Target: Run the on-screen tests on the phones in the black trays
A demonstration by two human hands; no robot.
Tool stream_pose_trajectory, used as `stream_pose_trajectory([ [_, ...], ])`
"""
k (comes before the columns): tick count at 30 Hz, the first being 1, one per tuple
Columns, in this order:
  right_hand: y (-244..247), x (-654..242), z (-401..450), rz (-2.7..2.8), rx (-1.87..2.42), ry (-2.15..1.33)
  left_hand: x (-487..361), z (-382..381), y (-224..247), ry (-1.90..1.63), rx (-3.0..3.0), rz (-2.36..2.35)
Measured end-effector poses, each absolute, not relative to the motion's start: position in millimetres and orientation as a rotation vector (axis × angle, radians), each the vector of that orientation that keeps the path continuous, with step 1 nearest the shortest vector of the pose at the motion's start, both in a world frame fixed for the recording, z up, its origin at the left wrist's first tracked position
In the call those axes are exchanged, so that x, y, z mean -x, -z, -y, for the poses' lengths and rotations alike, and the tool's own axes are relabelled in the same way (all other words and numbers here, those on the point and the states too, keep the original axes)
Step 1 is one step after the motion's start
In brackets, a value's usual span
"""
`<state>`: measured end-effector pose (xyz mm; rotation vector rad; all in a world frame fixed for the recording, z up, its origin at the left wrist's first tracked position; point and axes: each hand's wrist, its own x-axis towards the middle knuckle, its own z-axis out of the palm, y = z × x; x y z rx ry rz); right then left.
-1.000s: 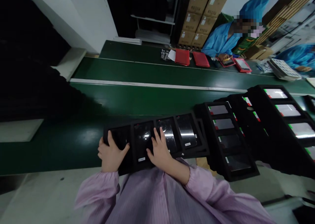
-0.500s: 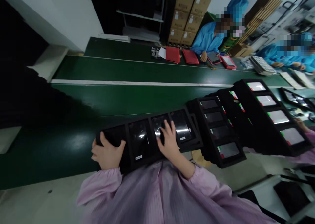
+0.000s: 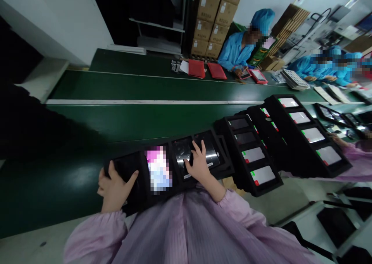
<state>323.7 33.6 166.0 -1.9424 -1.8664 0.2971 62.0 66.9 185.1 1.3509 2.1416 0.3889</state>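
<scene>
A long black tray [image 3: 145, 200] lies at the front edge of the green bench, with several dark devices in its slots. My left hand [image 3: 114, 190] rests on the tray's left end, fingers over the edge and thumb spread apart. Fingers spread, my right hand [image 3: 199, 163] touches the devices on the right part of the tray. Between my hands, one device [image 3: 159, 169] has a lit, blurred screen. The device under my right hand [image 3: 182, 155] is dark and glossy.
Stacked black trays with devices [image 3: 261, 155] stand to the right, and a taller stack [image 3: 315, 134] is beyond them. Red pouches [image 3: 197, 68] lie on the green bench [image 3: 124, 117] across from me. A person in blue [image 3: 238, 49] sits at its far side. Another person's pink sleeve [image 3: 356, 155] shows at right.
The screen between my hands has lit up. My left hand has shifted a little along the tray's left end. The view has turned slightly right.
</scene>
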Motion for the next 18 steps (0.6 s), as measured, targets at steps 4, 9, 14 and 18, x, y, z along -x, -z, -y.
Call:
stream_pose_trajectory([
  [4,-164,-339,-22,1.843,1.863,-0.339,-57,-67,-179,-0.396,-1.349,-2.131],
  [9,-164,-385,-9,1.689,1.902,-0.104,-35,-69,-145,-0.434,-1.425,-2.114],
  [14,-152,-424,-13,1.535,2.101,0.093,-20,-73,-127,-0.429,-1.433,-2.101],
  [18,-144,-429,-24,1.613,2.064,0.030,-21,-74,-133,-0.462,-1.424,-2.093],
])
